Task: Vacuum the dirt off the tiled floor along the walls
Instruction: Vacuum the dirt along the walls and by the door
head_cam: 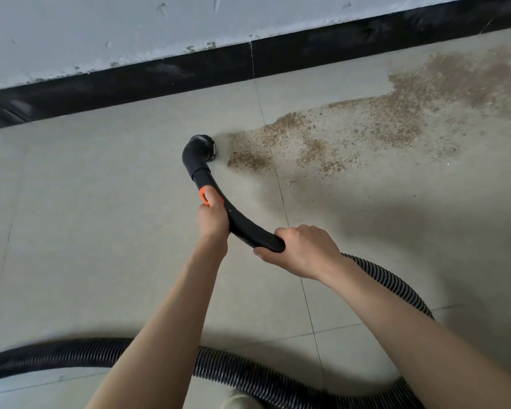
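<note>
I hold a curved black vacuum wand (pixel 242 224) with both hands. My left hand (pixel 213 216) grips it near the orange slider (pixel 203 196). My right hand (pixel 301 252) is closed around its rear end, where the ribbed hose joins. The round brush nozzle (pixel 202 149) rests on the pale tiled floor (pixel 101 202), its mouth facing right at the left edge of a brown dirt patch (pixel 366 131). The dirt spreads rightward and up toward the black skirting (pixel 189 73) at the foot of the grey wall (pixel 101 31).
The black ribbed hose (pixel 248 376) loops across the floor near my feet, from the left edge to behind my right arm. A shadow darkens the tiles at right.
</note>
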`<state>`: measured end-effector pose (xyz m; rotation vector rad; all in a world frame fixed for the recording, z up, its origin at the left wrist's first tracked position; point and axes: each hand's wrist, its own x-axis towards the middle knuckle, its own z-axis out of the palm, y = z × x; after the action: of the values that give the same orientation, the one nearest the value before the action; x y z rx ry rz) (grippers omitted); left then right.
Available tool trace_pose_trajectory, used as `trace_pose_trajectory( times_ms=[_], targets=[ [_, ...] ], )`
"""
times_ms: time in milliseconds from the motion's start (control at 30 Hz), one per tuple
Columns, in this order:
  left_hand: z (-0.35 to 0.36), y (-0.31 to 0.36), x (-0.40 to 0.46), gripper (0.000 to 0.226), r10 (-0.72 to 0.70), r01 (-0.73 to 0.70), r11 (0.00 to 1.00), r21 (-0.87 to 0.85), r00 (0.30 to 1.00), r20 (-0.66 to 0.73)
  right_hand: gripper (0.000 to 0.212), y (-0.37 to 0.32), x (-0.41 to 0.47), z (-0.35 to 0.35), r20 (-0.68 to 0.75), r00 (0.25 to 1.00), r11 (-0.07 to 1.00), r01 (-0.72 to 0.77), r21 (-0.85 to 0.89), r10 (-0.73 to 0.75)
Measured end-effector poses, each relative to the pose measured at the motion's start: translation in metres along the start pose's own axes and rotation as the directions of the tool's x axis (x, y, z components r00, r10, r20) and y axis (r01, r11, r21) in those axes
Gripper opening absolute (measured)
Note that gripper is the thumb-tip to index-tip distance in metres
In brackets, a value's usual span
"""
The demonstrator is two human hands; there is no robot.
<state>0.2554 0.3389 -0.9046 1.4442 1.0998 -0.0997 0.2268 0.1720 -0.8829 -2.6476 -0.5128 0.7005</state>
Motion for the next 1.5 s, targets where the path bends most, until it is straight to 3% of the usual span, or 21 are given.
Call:
trace_pose_trajectory(
  times_ms=[333, 533, 900, 1067, 1333, 1500],
  targets=[
    [0.026, 0.014, -0.007, 0.053, -0.003, 0.001, 1.000, 0.011, 0.991, 0.133, 0.052, 0.010, -0.009, -0.016, -0.044, 0.994, 0.994, -0.097, -0.039, 0.096],
    [0.046, 0.020, -0.021, 0.059, -0.049, 0.044, 0.998, 0.033, 0.986, 0.162, 0.051, 0.015, -0.025, -0.045, 0.053, 0.986, 0.987, -0.157, -0.034, 0.158],
    [0.044, 0.044, -0.020, 0.049, -0.135, 0.147, 0.980, -0.134, 0.986, 0.093, 0.055, 0.013, -0.004, -0.083, 0.152, 0.988, 0.999, -0.039, 0.006, 0.038],
    [0.044, 0.043, -0.021, 0.034, -0.149, 0.156, 0.974, -0.164, 0.987, 0.054, 0.056, 0.023, 0.003, -0.082, 0.168, 0.985, 0.999, 0.027, 0.028, -0.032],
    [0.075, 0.074, -0.033, 0.031, -0.129, 0.125, 0.991, 0.037, 0.984, 0.126, 0.060, 0.052, 0.009, -0.091, 0.127, 0.991, 0.982, 0.015, 0.188, -0.040],
    [0.088, 0.074, -0.040, 0.033, -0.147, 0.150, 0.988, -0.024, 0.983, 0.109, 0.057, 0.059, 0.007, -0.097, 0.121, 0.992, 0.986, 0.003, 0.168, -0.024]
  ],
)
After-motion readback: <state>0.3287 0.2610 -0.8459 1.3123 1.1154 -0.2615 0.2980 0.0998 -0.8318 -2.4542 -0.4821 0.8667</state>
